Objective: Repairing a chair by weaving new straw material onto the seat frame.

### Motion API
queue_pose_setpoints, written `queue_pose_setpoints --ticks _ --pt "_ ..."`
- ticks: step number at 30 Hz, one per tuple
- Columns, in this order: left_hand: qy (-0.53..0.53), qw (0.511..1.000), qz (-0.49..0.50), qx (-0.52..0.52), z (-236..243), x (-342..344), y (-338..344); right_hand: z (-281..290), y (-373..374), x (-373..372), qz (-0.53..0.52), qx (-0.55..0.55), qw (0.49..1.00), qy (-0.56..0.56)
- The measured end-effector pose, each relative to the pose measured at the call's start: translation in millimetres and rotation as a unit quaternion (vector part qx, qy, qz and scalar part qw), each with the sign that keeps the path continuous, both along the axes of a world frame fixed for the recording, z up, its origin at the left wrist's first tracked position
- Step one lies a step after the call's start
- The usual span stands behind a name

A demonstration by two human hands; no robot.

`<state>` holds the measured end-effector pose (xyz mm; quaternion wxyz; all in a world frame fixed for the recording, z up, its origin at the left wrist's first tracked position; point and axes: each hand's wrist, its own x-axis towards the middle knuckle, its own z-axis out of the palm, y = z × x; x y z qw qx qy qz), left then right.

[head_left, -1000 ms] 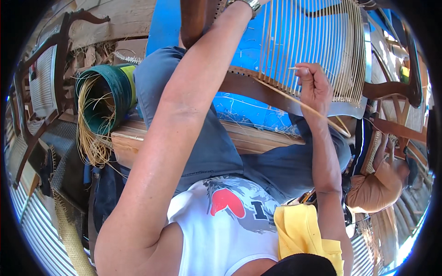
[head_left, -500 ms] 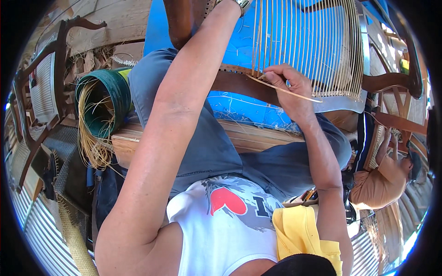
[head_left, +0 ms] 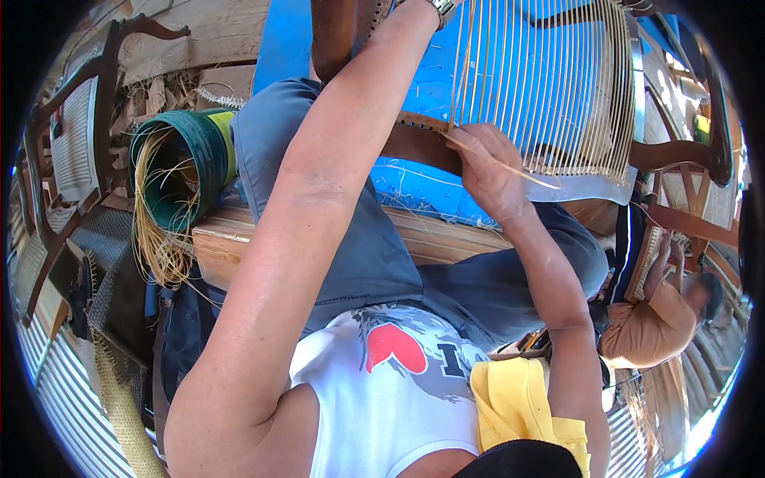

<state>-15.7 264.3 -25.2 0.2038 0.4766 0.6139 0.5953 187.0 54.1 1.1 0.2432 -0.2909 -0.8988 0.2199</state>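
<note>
A brown wooden chair frame (head_left: 421, 148) with small drilled holes along its edge lies before me. Parallel cane strands (head_left: 550, 88) are strung across its opening. At the near rail, my right hand (head_left: 490, 167) is closed, thumb and fingers pinched on a cane strand (head_left: 510, 166) beside the last strung row. The strand's free end curves out to the right past the knuckles. My left arm reaches up over the frame's left side; its wristwatch (head_left: 441, 8) shows at the top edge, and the hand itself is beyond the picture.
A green bucket (head_left: 215, 167) holding loose cane strands stands at left by my leg. Beneath the frame is a blue surface (head_left: 426, 187), with a wooden bench (head_left: 223, 239) nearer. Other chairs (head_left: 76, 135) stand at far left. On the right, a person in a brown shirt (head_left: 649, 331) works.
My right hand has moved slightly left and closed in against the rail, its fingers now pinched at the holes. The frame appears shifted a little right in view.
</note>
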Motion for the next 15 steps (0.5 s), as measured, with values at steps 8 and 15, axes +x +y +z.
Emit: queue_pose_setpoints --ticks 8,15 --pt "-0.056 0.997 -0.005 -0.057 -8 -2 -33 -8 -3 -4 0.038 0.015 0.999 -0.036" --pt "-0.228 0.967 -0.019 -0.111 -4 2 -19 20 3 6 0.019 -0.124 0.992 -0.017"
